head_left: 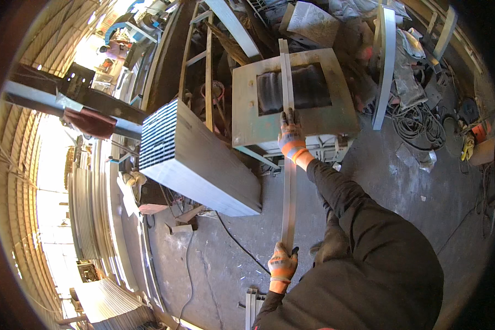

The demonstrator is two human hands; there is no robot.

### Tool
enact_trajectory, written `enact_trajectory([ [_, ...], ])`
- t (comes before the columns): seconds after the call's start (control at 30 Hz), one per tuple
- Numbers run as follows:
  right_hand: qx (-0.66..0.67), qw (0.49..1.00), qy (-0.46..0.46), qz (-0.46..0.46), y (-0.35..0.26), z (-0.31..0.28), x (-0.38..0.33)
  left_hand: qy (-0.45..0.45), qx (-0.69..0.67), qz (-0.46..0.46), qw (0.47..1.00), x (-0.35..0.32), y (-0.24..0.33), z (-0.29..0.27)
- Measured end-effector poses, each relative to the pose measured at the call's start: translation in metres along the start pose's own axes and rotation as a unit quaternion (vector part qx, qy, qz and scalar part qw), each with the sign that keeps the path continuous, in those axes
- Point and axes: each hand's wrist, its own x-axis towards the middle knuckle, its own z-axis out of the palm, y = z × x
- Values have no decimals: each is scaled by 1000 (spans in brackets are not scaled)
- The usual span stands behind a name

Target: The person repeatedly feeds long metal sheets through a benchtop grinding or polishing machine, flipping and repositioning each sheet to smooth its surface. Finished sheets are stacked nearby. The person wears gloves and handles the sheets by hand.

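A long, narrow grey metal strip (287, 192) runs from near my body up across a green metal work table (247, 118) that has a dark rectangular opening. My left hand (282, 265), in an orange and grey glove, grips the strip's near end. Further along, my right hand (291, 136), gloved the same way, holds the strip where it crosses the table's front edge. The strip's far end (284, 52) reaches past the opening to the table's back edge.
A tall stack of grey metal strips (195, 157) stands left of the table. Metal frames and bars (206, 60) lean behind it. Coiled cables (418, 124) and scrap lie on the concrete floor at right. A black cable (236, 242) crosses the floor.
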Motion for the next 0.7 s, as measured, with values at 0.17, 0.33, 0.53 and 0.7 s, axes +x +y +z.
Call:
enact_trajectory([
  [0.17,17,997,45,-59,-42,-31,-151,-36,17,-38,999,-145,-106,52],
  [0.33,68,996,-53,-19,-90,-48,-316,-259,-22,-140,955,-271,-236,79],
  [0.53,323,939,96,-70,-64,-56,-310,-17,-165,-39,985,-299,-194,19],
  [0.7,554,830,15,61,-17,-43,-225,-211,-443,-196,849,-183,-146,6],
])
